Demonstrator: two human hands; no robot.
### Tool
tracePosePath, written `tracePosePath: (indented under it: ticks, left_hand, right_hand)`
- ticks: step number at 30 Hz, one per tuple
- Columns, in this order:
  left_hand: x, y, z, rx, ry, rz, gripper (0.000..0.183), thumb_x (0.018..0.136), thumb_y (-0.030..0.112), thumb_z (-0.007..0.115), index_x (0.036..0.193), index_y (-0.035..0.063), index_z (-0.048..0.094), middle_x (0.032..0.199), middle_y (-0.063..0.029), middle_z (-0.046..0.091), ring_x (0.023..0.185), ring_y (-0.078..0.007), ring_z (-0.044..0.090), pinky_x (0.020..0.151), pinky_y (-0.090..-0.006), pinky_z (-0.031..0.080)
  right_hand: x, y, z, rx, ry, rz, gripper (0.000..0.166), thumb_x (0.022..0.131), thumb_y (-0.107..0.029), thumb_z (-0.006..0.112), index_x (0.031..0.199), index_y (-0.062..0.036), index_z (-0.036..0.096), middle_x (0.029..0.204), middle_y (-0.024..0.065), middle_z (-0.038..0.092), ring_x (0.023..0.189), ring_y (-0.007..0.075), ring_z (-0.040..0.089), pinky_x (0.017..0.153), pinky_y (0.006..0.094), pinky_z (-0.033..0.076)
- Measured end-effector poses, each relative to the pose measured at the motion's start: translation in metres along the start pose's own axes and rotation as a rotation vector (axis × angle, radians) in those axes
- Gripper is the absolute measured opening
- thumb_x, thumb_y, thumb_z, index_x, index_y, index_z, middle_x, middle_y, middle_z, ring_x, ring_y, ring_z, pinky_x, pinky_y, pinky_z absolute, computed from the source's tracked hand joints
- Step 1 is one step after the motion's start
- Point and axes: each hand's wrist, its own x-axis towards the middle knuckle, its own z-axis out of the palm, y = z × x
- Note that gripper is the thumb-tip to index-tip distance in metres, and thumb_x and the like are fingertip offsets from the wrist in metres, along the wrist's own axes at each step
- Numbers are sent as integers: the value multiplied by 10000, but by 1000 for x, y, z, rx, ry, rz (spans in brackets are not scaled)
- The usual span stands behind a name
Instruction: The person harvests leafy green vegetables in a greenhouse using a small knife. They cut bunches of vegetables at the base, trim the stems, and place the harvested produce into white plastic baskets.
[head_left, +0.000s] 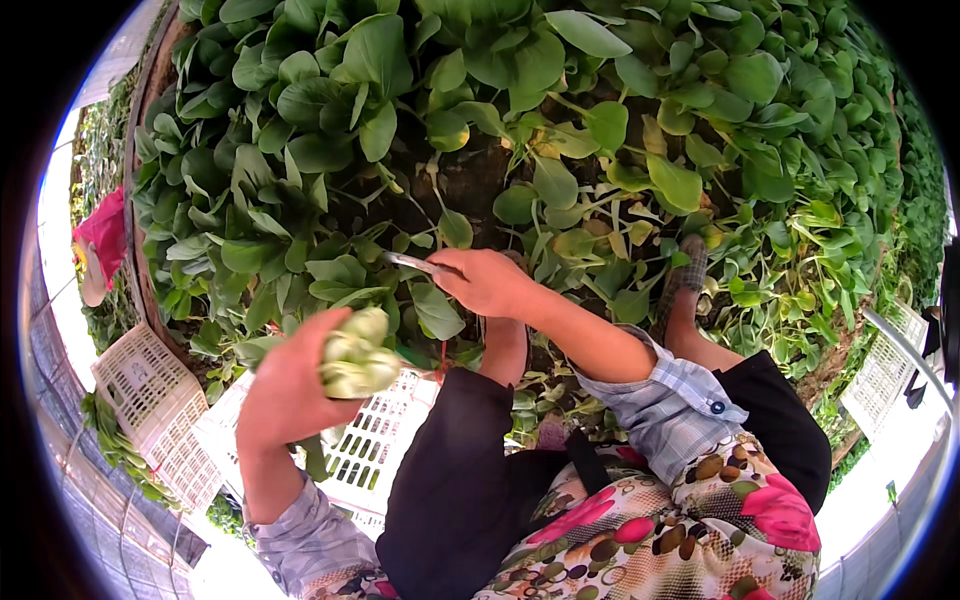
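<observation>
My left hand (289, 382) is closed around a small bunch of leafy greens (358, 354), probably bok choy, their pale stem ends facing right. It is above a white slatted plastic crate (379, 446) beside my leg, partly covered by the hand and sleeve. My right hand (484, 281) grips a slim metal blade tool (409, 262), likely a knife, whose tip points left over the standing plants; its handle is hidden in the fist. Green plants (277, 217) grow densely to the left of the blade. Bare dark soil (472, 176) shows just beyond this hand.
Another white plastic crate (169, 405) stands at the left bed edge, and one more (885, 367) is far right. A pink item (103, 232) lies near the left border (137, 187). My shoe (686, 266) rests among yellowing leaves (637, 229). A curved pole (911, 352) rises at right.
</observation>
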Motion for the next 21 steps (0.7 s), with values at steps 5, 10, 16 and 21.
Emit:
tracePosePath:
  ticks: [5, 10, 16, 21]
  left_hand:
    - [50, -6, 67, 584, -265, 68, 666, 593, 129, 707, 1188, -59, 473, 1399, -289, 344, 824, -329, 660, 751, -388, 531]
    - [68, -59, 97, 943, -434, -197, 564, 699, 147, 665, 1212, -21, 501, 1468, -297, 211, 862, -280, 677, 781, -348, 526]
    - [72, -75, 100, 871, -482, -285, 578, 717, 180, 676, 1242, 6, 511, 1476, -266, 230, 941, -274, 671, 817, -331, 518]
    - [73, -66, 90, 901, -531, -292, 667, 662, 204, 728, 1260, 10, 502, 1478, -242, 246, 959, -265, 665, 826, -322, 516]
  right_hand:
    - [13, 42, 26, -152, 63, 81, 282, 873, -258, 532, 1101, -110, 606, 949, 143, 655, 921, 349, 606, 772, 445, 474]
    - [37, 48, 39, -73, -70, 129, 285, 878, -270, 537, 1107, -114, 605, 970, 144, 652, 927, 336, 611, 783, 443, 472]
    - [55, 64, 54, -91, -107, 210, 303, 885, -292, 523, 1129, -130, 602, 1002, 134, 650, 951, 310, 614, 800, 423, 474]
    - [63, 67, 55, -53, -159, 212, 293, 885, -295, 513, 1104, -137, 625, 1026, 126, 648, 965, 308, 611, 817, 416, 477]
